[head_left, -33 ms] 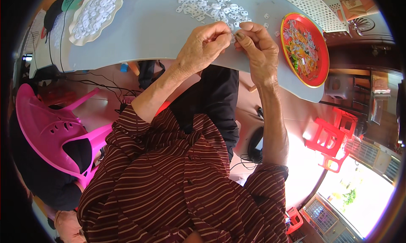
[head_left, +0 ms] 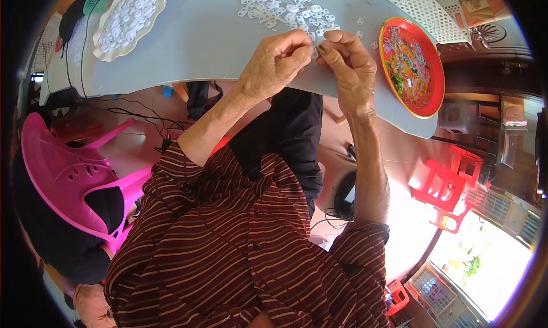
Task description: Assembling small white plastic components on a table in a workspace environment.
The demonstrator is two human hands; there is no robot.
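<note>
Over the table's near edge, my left hand [head_left: 278, 64] and my right hand [head_left: 353, 72] meet at the fingertips, both with thumb and fingers pinched. Between them shows a sliver of a small whitish piece [head_left: 314, 52], mostly covered by the fingers; its exact kind is too small to make out. Just beyond my hands lies a loose pile of small white plastic pieces with holes [head_left: 288, 9]. To the right of my right hand stands a round red tray [head_left: 439, 80] with a gold rim and a patterned bottom, holding many small metallic-looking parts [head_left: 412, 60].
A scalloped cream dish [head_left: 107, 55] heaped with white pieces sits on the grey table [head_left: 188, 37] at the left. White perforated baskets [head_left: 419, 8] stand far right. Below are a pink plastic chair [head_left: 51, 174] with a person beside it, red stools [head_left: 442, 185] and floor cables.
</note>
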